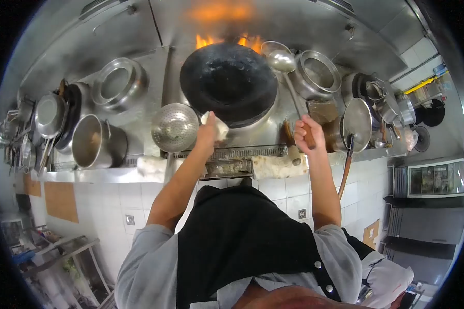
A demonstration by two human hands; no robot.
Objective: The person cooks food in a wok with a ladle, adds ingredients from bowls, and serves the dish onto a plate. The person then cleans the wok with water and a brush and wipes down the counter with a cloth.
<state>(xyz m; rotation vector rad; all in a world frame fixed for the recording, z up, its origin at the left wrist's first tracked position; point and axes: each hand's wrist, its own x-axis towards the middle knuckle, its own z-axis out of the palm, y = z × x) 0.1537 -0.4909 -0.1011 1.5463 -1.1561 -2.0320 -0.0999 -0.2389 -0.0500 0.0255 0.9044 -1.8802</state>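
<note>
- On the range (pixel 171 91), the black wok (pixel 227 82) is seated before flames (pixel 208 41)
- Near its front rim (pixel 245 123), a white cloth (pixel 221 129) is clasped by the left hand (pixel 208 135)
- By its handle (pixel 294 97), the ladle (pixel 281 61) is gripped by the right hand (pixel 311 135)

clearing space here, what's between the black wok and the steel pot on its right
The head view shows the ladle held in the right hand, and a round metal rim behind it.
</note>
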